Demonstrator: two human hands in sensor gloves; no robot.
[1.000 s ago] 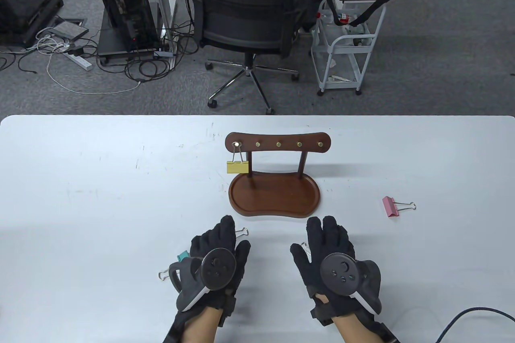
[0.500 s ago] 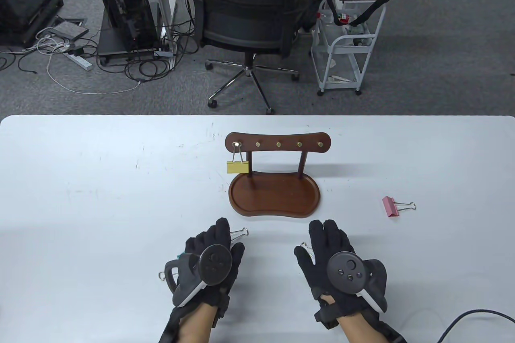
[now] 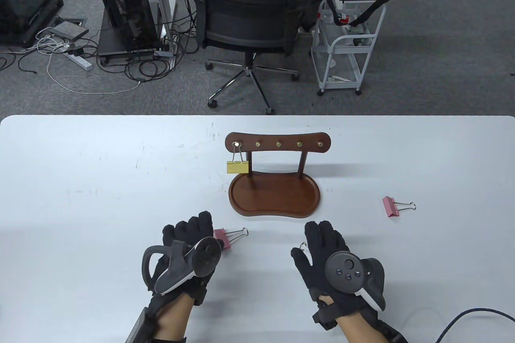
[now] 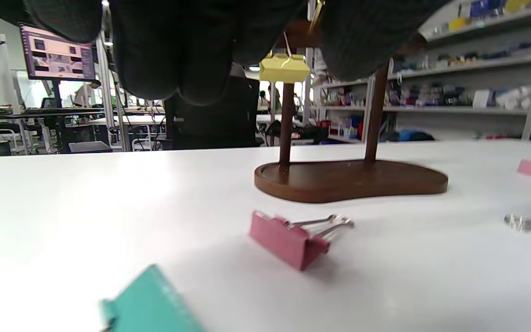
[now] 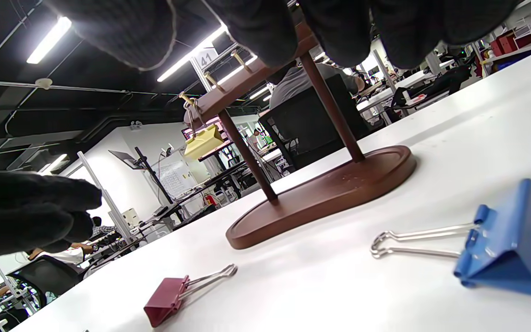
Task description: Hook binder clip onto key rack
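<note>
The wooden key rack stands mid-table on its tray base. A yellow binder clip hangs from its leftmost hook. A pink clip lies on the table just right of my left hand; it also shows in the left wrist view. My left hand is open, holds nothing and hovers over a teal clip. My right hand is open and flat over a blue clip without gripping it.
Another pink clip lies at the right of the white table. The rack's other hooks are bare. A black cable runs off the front right corner. A chair and a cart stand beyond the far edge.
My left hand has moved left and back, uncovering the pink clip that lay under it; it now covers the teal clip. My right hand has barely moved.
</note>
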